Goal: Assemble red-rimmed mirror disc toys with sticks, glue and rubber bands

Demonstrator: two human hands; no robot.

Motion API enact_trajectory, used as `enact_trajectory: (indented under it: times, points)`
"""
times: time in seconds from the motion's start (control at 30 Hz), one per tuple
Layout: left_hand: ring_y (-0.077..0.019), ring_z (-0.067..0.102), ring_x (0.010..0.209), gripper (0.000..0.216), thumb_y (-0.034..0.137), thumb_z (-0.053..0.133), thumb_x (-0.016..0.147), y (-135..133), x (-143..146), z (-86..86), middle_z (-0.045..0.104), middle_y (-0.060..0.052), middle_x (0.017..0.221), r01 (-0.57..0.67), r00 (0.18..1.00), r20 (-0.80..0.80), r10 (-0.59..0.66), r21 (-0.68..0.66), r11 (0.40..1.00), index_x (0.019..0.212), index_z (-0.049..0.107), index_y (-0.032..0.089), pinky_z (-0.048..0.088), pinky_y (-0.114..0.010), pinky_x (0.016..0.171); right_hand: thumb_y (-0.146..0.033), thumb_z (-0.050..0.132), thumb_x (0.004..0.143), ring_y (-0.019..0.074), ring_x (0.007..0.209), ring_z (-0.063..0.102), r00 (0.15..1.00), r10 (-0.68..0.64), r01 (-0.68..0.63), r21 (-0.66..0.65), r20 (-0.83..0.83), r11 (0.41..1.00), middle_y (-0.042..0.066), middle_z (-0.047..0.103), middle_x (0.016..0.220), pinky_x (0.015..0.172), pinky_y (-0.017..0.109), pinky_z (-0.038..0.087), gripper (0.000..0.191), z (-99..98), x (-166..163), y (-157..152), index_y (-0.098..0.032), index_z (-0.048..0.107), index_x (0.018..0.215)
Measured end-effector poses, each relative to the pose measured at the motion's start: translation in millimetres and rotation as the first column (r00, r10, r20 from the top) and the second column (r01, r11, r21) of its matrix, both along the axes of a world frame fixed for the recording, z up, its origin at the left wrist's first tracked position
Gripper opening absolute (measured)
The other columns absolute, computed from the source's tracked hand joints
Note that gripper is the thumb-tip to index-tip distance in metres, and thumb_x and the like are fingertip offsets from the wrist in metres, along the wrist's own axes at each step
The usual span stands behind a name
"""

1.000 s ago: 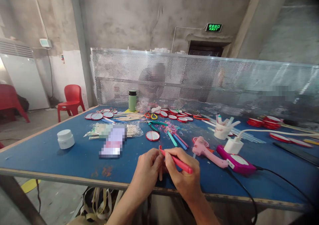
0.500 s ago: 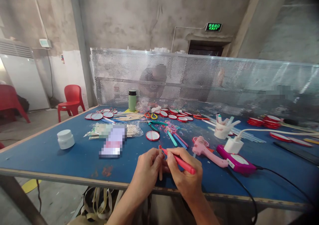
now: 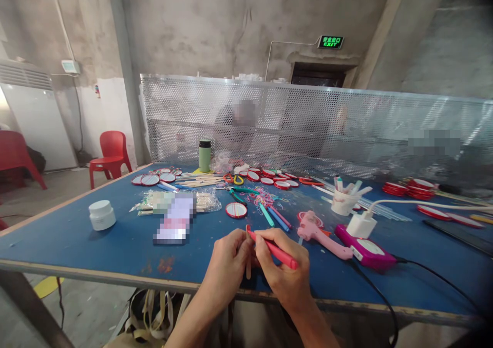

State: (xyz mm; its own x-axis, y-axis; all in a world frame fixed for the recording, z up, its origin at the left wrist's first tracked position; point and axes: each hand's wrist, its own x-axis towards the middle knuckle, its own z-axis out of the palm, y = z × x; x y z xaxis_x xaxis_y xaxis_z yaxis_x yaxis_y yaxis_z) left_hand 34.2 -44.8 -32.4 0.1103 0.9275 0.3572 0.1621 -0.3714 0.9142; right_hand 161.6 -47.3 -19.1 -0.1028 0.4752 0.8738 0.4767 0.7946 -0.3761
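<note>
Near the table's front edge, my left hand is closed around a slim wooden craft stick, held upright with a red upper end. My right hand grips a red marker pen like a writing tool, its tip against the upper part of the stick. Some of the fingers are hidden behind the hands. Just beyond them lies a round red-rimmed disc. Right of my right hand, a pink glue gun rests on the table.
On the blue table stand a white jar, a green bottle and a cup of markers. A phone lies on bagged sticks. A magenta power box has trailing cords. Behind rises a perforated metal screen, a person beyond it.
My right hand and the marker have shifted slightly left, with the marker tip now against the stick. My left hand and the stick stay almost where they were.
</note>
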Motion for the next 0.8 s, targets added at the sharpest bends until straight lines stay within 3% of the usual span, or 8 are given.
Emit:
enact_trajectory:
  times: [0.8]
  points:
    - [-0.0120,0.051,0.046,0.033,0.035,0.042,0.095,-0.4,-0.2,-0.8,0.054,0.004,0.048,0.006,1.000,-0.002,-0.006,0.009,1.000,0.068,0.051,0.019,0.036,-0.021,0.052,-0.012,0.056,0.088,0.0117,0.062,0.063,1.000,0.010,-0.010,-0.002,-0.014,1.000,0.000,0.068,0.071,0.061,0.021,0.050,0.013,-0.3,-0.9,1.1,-0.018,0.067,0.083]
